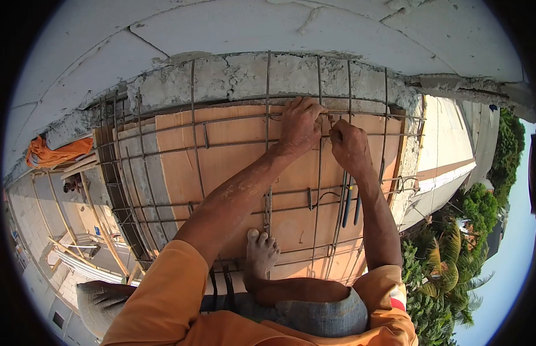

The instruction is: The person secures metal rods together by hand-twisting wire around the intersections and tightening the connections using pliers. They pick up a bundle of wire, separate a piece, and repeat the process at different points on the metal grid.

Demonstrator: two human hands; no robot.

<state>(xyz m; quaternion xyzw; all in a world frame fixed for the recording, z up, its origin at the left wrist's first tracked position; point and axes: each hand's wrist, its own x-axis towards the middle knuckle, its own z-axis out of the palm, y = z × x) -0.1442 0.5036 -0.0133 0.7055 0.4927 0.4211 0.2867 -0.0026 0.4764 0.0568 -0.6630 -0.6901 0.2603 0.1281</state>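
Both hands meet at a crossing of thin steel reinforcing bars [320,173] near the far wall. My left hand [301,126] is closed, its fingers bent over the crossing; what lies under them is hidden. Just to the right, my right hand [350,145] is closed in a pinch, and whatever sits between its fingertips is too small to make out. Below the right hand, a pliers-like tool with blue handles [348,205] rests among the bars, its head hidden. The bars form a grid over orange-brown plywood sheets [233,167].
A rough concrete edge [245,78] runs behind the grid under a pale block wall [210,29]. My bare foot [261,254] stands on the grid. An orange cloth [54,153] lies at left, above a drop to a lower level with poles. Trees [446,271] stand beyond the right edge.
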